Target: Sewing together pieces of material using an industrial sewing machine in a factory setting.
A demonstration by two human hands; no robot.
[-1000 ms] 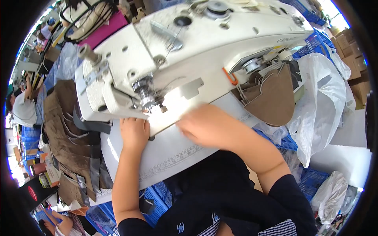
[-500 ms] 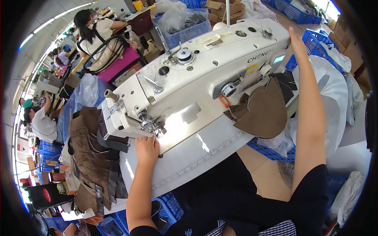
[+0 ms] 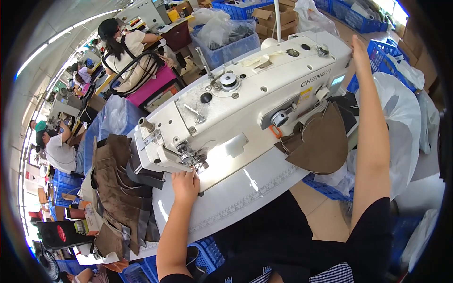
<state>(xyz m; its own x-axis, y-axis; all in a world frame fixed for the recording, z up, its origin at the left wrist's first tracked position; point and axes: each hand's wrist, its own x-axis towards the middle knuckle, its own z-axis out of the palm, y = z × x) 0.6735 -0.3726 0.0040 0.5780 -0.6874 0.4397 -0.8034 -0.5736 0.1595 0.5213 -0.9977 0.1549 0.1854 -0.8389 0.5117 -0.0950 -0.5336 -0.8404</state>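
Note:
A white industrial sewing machine point(image 3: 245, 99) stands across the middle. My left hand point(image 3: 185, 186) is at its needle end, just below the presser foot area point(image 3: 192, 156). The fingers of that hand are bent and pressed together, their tips partly hidden under the machine head; what they hold cannot be made out. At the machine's far right end, my right hand point(image 3: 361, 57) rests with its fingers stretched along the end face. The part it touches there is hidden behind the hand. Brown cut pieces point(image 3: 321, 144) hang at the machine's right, near an orange clip point(image 3: 275, 131).
Brown and grey cut pieces point(image 3: 118, 184) are heaped on the left of the white table point(image 3: 226, 203). Blue crates point(image 3: 207, 254) stand beneath it, and white plastic bags point(image 3: 396, 118) lie at right. Other people point(image 3: 125, 47) sit at machines at the far left.
The whole view has shifted, so the machine appears slightly lower and further right. Both my hands keep their places on the machine.

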